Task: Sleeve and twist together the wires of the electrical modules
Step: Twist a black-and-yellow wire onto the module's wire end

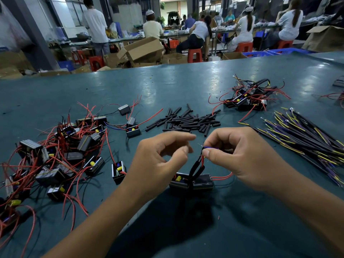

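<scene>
Two black electrical modules lie side by side on the green table just below my hands. Their black, red and blue wires rise from them. My right hand pinches those wire ends between thumb and fingers. My left hand hovers beside them with fingers loosely curled and holds nothing; its fingertips are blurred. A heap of short black sleeve tubes lies just beyond my hands.
A tangle of modules with red wires fills the left. A second pile of modules lies far right. A bundle of black, yellow and purple leads lies at the right. People work at benches beyond the table.
</scene>
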Motion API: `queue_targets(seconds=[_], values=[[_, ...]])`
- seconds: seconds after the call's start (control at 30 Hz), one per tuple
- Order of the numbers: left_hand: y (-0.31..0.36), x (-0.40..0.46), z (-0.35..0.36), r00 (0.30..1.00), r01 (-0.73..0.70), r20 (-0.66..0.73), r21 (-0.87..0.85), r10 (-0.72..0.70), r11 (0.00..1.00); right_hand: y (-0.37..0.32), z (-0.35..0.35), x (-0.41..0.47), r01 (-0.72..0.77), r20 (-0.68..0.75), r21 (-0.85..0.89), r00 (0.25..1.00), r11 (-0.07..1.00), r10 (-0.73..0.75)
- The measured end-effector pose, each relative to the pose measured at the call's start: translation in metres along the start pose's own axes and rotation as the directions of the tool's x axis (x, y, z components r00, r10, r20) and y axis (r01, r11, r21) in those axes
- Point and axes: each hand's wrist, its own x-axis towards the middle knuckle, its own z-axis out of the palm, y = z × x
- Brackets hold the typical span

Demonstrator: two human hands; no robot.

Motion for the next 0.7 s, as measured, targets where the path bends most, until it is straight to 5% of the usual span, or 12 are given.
queue_targets(seconds=[0.13,0.23,0.7], values=[[0.008,0.004,-0.001,0.970,-0.238,0.012,0.253,0.243,0.938,-0.004,0.001,-0.001,0.067,0.021,-0.047,0.998,0.997,-0.066],[0.012,0.005,-0.001,0.957,-0.279,0.018,0.337,0.290,0.899,-0.006,0.001,-0.003,0.114,0.031,-0.110,0.993,0.987,-0.111],[0.031,0.002,-0.011,0.977,-0.029,0.210,0.257,-0.027,0.966,-0.018,0.007,-0.009,0.201,0.092,-0.199,0.978,0.959,-0.185]])
